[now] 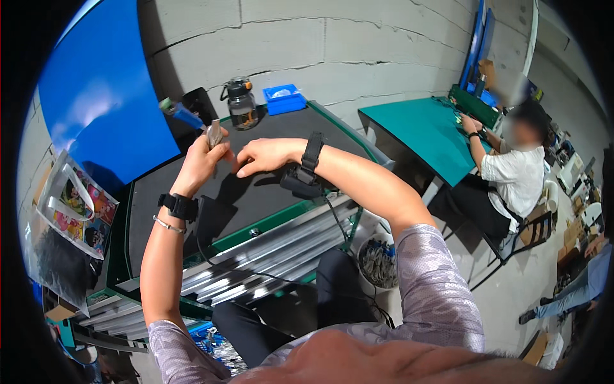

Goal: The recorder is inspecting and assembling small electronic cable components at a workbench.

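My left hand [206,159] is raised above the dark mat [173,211], its fingers closed on a small silvery-grey piece [215,131] that sticks up from them; its exact kind does not show. Just behind that hand is a blurred blue stick-like thing [185,116] with a pale green end; whether the hand touches it, I cannot tell. My right hand [265,157] hovers low over the mat, close to the left one. Its fingers are bent with thumb and forefinger apart, and nothing shows between them. Both wrists wear black straps with small boxes.
A clear bottle with a black lid [242,105] and a blue tray [284,100] stand along the bench's back. Bags [77,208] hang at the left. A bucket of small metal parts [378,262] is beside my knee. A co-worker [515,166] sits at a green table [416,134] on the right.
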